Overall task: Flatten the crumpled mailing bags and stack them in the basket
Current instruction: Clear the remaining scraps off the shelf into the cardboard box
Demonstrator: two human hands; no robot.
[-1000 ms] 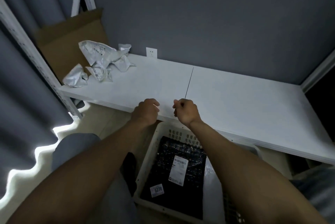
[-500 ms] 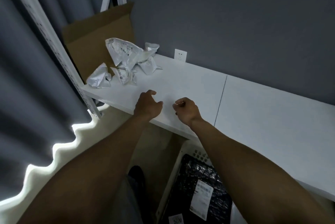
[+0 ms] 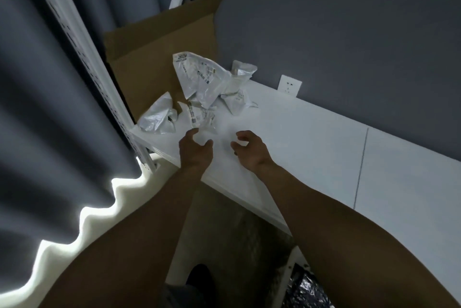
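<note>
White mailing bags (image 3: 207, 88): crumpled heap, table's (image 3: 311, 133) far-left corner, against cardboard box (image 3: 154, 58).
Left hand (image 3: 195, 150): fingers spread, half-curled, empty, just beside nearest bag.
Right hand (image 3: 250, 149): fingers loosely curled, empty, over table.
Basket (image 3: 287, 275): below table, lower right.

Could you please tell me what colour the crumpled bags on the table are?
The bags are white with dark printed labels, clearest in the head view.

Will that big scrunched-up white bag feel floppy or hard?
Probably floppy: the big crumpled bag is thin, creased film. Likely light, so a push would slide it along the white shelf. Its shiny skin may be slippery.
</note>
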